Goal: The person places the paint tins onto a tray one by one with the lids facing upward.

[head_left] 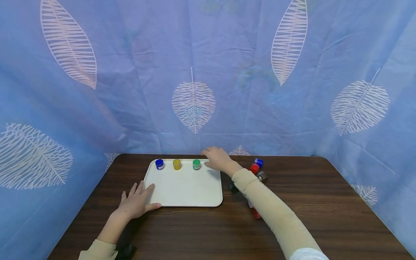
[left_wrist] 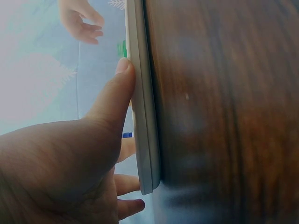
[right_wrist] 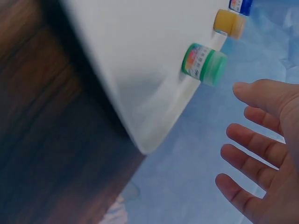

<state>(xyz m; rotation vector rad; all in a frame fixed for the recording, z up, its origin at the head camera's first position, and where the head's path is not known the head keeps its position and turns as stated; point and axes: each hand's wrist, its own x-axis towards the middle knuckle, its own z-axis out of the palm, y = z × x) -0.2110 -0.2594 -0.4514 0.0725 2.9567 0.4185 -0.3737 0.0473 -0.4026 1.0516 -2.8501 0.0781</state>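
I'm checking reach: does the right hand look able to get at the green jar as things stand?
Probably yes: the right hand is empty and close beside the green jar on the tray, with nothing visible between them.

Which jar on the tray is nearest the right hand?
The green jar, at the right end of the row; the yellow jar and blue jar stand farther left.

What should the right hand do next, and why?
I'd probably move the right hand toward a small red container to the right of the rectangular white tray. That hand holds nothing, while a blue cylindrical jar, a yellow cylindrical jar and a green cylindrical jar stand in a row along the tray's far edge, with bare tray right of the green one.
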